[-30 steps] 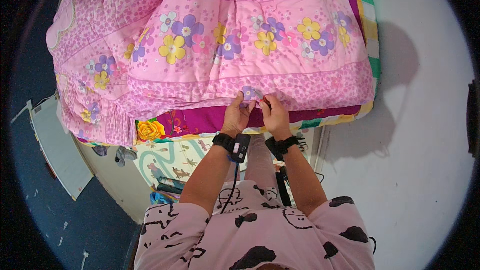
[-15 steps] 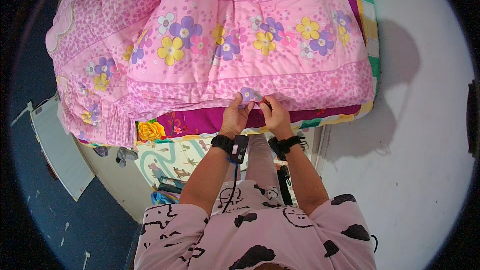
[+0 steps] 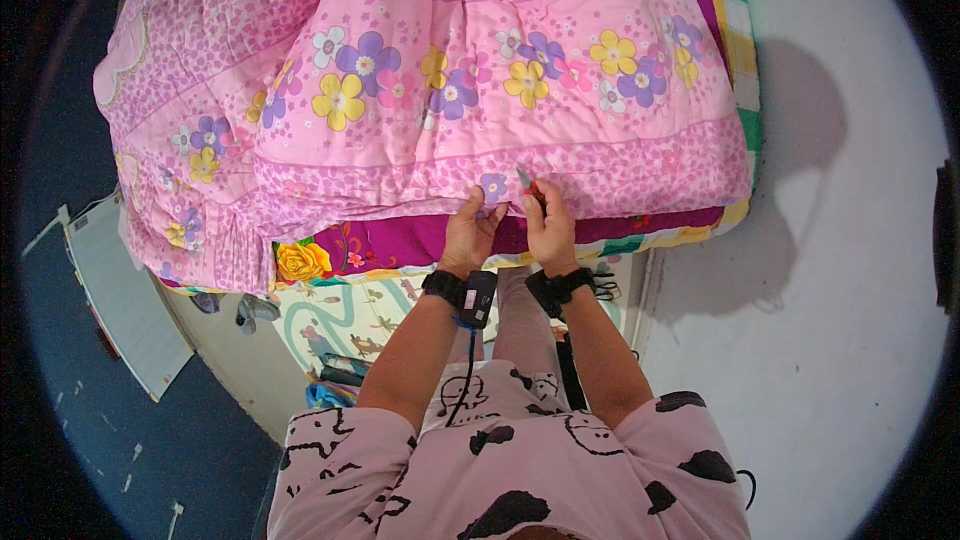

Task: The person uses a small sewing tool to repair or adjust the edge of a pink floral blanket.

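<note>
A pink quilt (image 3: 590, 0) with purple, yellow and white flowers spreads over the bed in front of me. At its near edge my left hand (image 3: 470, 230) pinches the cloth between thumb and fingers, just below a purple flower (image 3: 493, 186). Whether that flower belongs to the quilt or to a separate piece, I cannot tell. My right hand (image 3: 549, 230) is closed round a small red-handled cutting tool (image 3: 533, 190), close beside the left. Its grey pointed blade angles up and left over the quilt; scissors or knife, I cannot make out.
Under the quilt shows a maroon sheet (image 3: 420, 237) with a yellow rose. A white wall (image 3: 850, 240) runs along the right. At left stand a whitish panel (image 3: 130, 290) and a dark blue surface (image 3: 70, 420). Grey shoes (image 3: 258, 312) lie by a patterned mat (image 3: 350, 315).
The tool's blade has swung from beside the purple flower to pointing upward, apart from my left hand. My right hand has turned slightly; the left keeps its pinch.
</note>
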### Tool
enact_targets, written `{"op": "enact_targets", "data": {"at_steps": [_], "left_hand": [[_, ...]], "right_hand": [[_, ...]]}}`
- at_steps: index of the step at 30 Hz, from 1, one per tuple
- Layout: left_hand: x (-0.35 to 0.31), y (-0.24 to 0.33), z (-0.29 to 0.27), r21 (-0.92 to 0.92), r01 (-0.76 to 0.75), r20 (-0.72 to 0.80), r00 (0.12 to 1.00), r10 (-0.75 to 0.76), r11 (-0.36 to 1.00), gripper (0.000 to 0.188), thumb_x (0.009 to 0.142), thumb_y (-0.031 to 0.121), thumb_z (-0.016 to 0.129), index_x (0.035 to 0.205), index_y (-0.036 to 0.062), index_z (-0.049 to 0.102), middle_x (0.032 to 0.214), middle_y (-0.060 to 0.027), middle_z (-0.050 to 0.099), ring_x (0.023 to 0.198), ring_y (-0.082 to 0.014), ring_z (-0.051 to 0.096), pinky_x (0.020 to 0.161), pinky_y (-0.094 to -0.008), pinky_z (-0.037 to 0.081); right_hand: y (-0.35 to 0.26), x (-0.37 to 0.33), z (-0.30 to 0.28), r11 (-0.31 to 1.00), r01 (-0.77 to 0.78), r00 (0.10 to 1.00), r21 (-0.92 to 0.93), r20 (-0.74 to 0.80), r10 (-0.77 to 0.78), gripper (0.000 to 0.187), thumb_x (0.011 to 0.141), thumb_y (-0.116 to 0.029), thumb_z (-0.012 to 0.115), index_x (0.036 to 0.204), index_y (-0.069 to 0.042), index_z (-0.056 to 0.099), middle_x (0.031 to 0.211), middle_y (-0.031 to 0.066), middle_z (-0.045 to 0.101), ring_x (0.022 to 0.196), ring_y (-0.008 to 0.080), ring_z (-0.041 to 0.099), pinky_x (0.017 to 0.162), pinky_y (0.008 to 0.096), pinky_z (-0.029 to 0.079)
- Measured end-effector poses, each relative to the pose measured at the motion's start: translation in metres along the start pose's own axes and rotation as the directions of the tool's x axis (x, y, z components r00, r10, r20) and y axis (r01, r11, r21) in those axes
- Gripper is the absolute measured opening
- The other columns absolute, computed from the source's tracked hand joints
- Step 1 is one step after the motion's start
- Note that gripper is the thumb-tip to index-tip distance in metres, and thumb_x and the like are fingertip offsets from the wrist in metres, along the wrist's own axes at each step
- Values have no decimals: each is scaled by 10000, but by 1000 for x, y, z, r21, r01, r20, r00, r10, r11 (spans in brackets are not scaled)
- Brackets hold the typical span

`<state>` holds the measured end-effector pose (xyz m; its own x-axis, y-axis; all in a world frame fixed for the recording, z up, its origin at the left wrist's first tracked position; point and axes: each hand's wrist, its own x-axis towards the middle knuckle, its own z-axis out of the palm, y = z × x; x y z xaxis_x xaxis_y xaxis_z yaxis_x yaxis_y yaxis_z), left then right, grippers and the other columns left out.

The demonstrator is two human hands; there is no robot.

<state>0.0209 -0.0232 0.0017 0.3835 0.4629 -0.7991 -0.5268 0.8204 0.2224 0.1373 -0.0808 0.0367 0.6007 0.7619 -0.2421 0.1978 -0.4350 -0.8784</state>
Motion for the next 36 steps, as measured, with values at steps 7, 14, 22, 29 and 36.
{"op": "enact_targets", "data": {"at_steps": [7, 14, 22, 29, 36], "left_hand": [[0, -4, 7, 7, -44, -30, 999, 44, 999, 162, 854, 202, 583, 955, 77, 572, 906, -17, 608, 841, -140, 584, 709, -264, 506], [-3, -7, 17, 12, -18, -39, 999, 18, 1000, 174, 844, 215, 599, 942, 75, 570, 883, -17, 600, 832, -137, 578, 704, -266, 508], [7, 1, -14, 59, 0, -116, 993, 7, 998, 191, 891, 264, 521, 920, 79, 557, 878, -22, 591, 808, -155, 566, 719, -284, 487], [-9, -20, 3, 112, 118, -36, 993, -114, 987, 190, 872, 221, 556, 1012, 94, 581, 902, 15, 603, 733, -86, 564, 587, -214, 467], [11, -57, 15, 144, 173, -1, 985, -175, 974, 152, 858, 241, 581, 924, 104, 587, 799, 26, 594, 698, -102, 547, 554, -214, 448]], "right_hand": [[-22, -13, -17, 986, 27, 997, 166, -82, -14, 217, 857, -128, 527, 1030, 2, 514, 834, 112, 586, 745, 190, 558, 687, 309, 447], [-34, -27, -24, 947, -51, 988, 317, -124, 94, 231, 875, -126, 468, 1048, 22, 508, 873, 50, 533, 757, 138, 493, 700, 255, 416], [-94, -4, -89, 818, 286, 913, 499, -400, -75, 331, 907, -257, 459, 1106, 6, 430, 764, -6, 460, 620, 48, 378, 552, 180, 319], [-72, -27, -115, 826, 231, 916, 514, -401, -7, 324, 907, -244, 463, 1106, 11, 443, 721, 14, 462, 583, 43, 363, 519, 168, 295], [-7, -21, -87, 995, 23, 986, -93, -162, -38, 224, 876, -180, 506, 1020, -10, 529, 767, 95, 564, 646, 207, 546, 591, 299, 435]]}}
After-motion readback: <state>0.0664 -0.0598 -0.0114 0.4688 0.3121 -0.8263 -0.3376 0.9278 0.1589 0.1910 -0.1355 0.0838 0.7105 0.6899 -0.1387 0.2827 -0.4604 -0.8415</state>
